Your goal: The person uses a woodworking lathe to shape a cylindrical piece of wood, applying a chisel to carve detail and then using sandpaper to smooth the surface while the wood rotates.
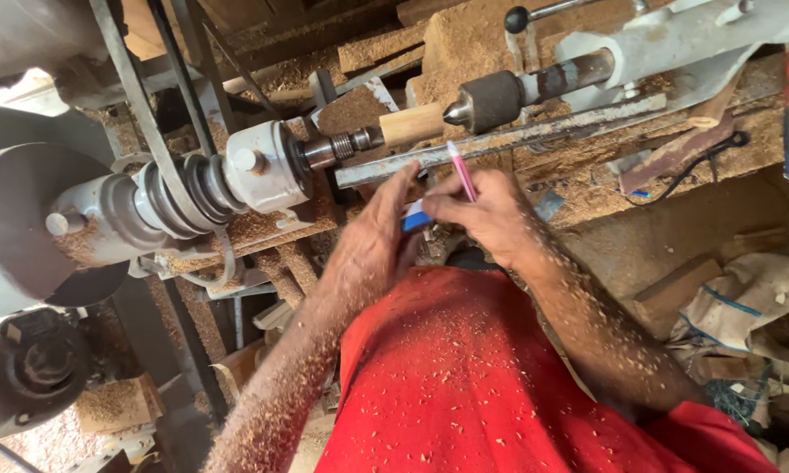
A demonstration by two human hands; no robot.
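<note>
Pen [461, 170]: slim and pink with a white tip, gripped in the right hand [482, 213] and tilted, its upper end pointing up and left toward the lathe rail. Blue card [416, 215]: small and flat, blue with a white patch, pinched between the left hand [377, 236] and the right, mostly hidden by the fingers. Workpiece [412, 124]: short pale wooden cylinder, mounted horizontally between the lathe's drive spindle and the dark conical tail centre, just above both hands.

Pale, smooth wooden blank [409, 124] spins between dull grey metal lathe centres [486, 101], glossy pink plastic pen [461, 171] at six o'clock, rough sawdust coating the matt red cloth shirt [464, 368].
</note>
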